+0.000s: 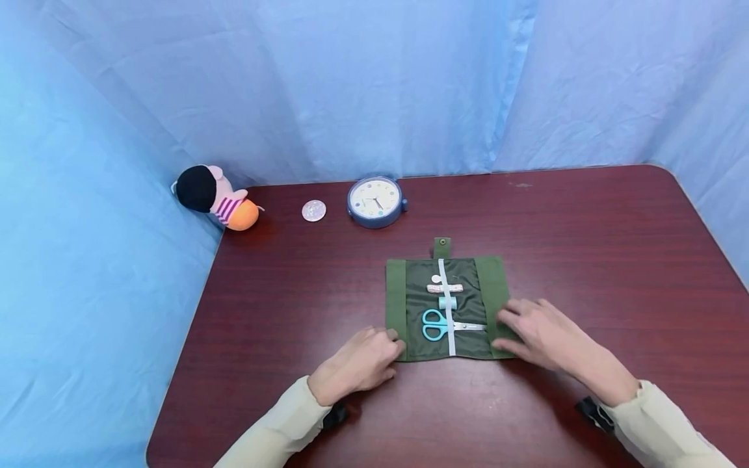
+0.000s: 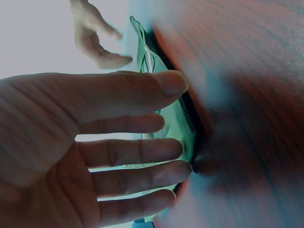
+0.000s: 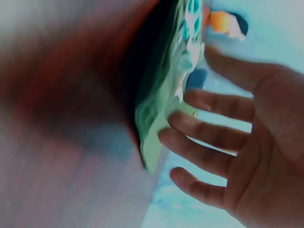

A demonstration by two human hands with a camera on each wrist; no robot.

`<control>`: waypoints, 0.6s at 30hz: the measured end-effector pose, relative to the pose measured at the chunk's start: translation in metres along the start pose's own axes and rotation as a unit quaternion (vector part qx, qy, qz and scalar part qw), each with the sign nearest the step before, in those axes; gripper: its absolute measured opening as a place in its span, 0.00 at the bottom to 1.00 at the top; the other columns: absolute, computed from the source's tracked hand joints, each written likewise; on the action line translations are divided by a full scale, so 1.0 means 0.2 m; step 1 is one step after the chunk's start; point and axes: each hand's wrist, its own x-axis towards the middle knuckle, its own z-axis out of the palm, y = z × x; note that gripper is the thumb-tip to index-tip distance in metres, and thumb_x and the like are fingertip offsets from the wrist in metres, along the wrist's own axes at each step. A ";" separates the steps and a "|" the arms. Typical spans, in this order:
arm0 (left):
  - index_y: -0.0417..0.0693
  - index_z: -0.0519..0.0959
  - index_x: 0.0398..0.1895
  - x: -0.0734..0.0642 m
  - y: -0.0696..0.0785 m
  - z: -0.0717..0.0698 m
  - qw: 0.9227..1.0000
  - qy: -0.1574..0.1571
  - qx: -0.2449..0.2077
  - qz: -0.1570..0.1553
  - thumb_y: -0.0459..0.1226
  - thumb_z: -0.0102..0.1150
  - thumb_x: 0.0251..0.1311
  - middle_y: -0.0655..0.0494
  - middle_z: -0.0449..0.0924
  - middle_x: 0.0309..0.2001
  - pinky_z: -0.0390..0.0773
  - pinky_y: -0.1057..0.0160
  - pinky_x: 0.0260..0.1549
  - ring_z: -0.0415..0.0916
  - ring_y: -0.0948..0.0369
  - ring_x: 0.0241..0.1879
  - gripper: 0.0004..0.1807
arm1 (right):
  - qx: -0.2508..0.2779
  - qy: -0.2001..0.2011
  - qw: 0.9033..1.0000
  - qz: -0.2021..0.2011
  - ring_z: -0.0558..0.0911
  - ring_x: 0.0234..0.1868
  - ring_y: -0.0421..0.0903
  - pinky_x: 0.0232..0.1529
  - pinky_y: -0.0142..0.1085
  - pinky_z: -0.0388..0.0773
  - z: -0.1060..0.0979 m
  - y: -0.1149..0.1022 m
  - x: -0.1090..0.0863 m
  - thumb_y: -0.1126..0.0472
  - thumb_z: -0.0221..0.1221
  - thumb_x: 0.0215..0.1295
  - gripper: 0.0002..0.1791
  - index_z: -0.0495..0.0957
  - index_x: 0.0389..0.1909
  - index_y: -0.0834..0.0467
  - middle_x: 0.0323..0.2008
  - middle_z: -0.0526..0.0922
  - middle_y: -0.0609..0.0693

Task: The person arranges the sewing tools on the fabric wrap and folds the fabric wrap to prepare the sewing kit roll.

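An unrolled green sewing kit lies flat on the table, its snap strap pointing away from me. Under its pale elastic band sit turquoise-handled scissors, a turquoise thread spool, a rolled tape measure and a small white round piece. At the kit's lower left corner is my left hand, fingers nearly straight, fingertips at the green edge in the left wrist view. My right hand is at the right flap with fingers spread and loosely bent; whether they touch the cloth I cannot tell.
Behind the kit stands a round blue clock. A small shiny disc lies left of it, and a plush toy sits at the table's far left corner. Blue curtains hang along the back and sides of the dark red table.
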 end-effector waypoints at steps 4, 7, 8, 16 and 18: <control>0.52 0.81 0.31 0.02 0.01 0.01 1.000 0.001 0.010 0.000 0.46 0.76 0.48 0.59 0.79 0.32 0.79 0.64 0.31 0.79 0.60 0.32 0.14 | -0.012 -0.017 1.000 -0.016 0.82 0.36 0.48 0.38 0.49 0.79 -0.01 -0.06 -0.07 0.37 0.74 0.41 0.28 0.81 0.36 0.53 0.33 0.80 0.46; 0.52 0.82 0.33 0.04 0.02 0.01 1.000 -0.003 0.018 -0.007 0.47 0.76 0.48 0.58 0.79 0.33 0.80 0.64 0.31 0.78 0.60 0.32 0.15 | -0.024 -0.025 0.999 -0.008 0.82 0.39 0.51 0.41 0.51 0.79 0.00 -0.08 -0.09 0.39 0.76 0.39 0.28 0.80 0.36 0.53 0.34 0.81 0.47; 0.52 0.82 0.33 0.04 0.02 0.01 1.000 -0.006 0.019 -0.010 0.47 0.76 0.48 0.57 0.79 0.33 0.80 0.64 0.30 0.78 0.59 0.32 0.15 | -0.027 -0.026 0.999 -0.005 0.82 0.40 0.51 0.41 0.52 0.79 0.01 -0.09 -0.09 0.41 0.77 0.39 0.27 0.80 0.35 0.53 0.35 0.81 0.48; 0.52 0.83 0.36 0.08 0.03 0.03 0.999 -0.017 0.027 -0.035 0.46 0.72 0.53 0.57 0.80 0.33 0.80 0.62 0.28 0.78 0.59 0.32 0.12 | -0.046 0.024 0.998 -0.026 0.82 0.37 0.50 0.39 0.48 0.79 0.06 -0.10 -0.10 0.53 0.75 0.42 0.19 0.79 0.32 0.55 0.32 0.81 0.49; 0.51 0.82 0.34 0.09 0.03 0.03 0.999 -0.010 0.029 -0.032 0.43 0.70 0.55 0.57 0.80 0.32 0.80 0.62 0.27 0.78 0.58 0.31 0.09 | -0.053 0.040 0.997 -0.036 0.82 0.34 0.49 0.37 0.46 0.79 0.06 -0.09 -0.10 0.57 0.73 0.43 0.15 0.79 0.31 0.56 0.30 0.81 0.49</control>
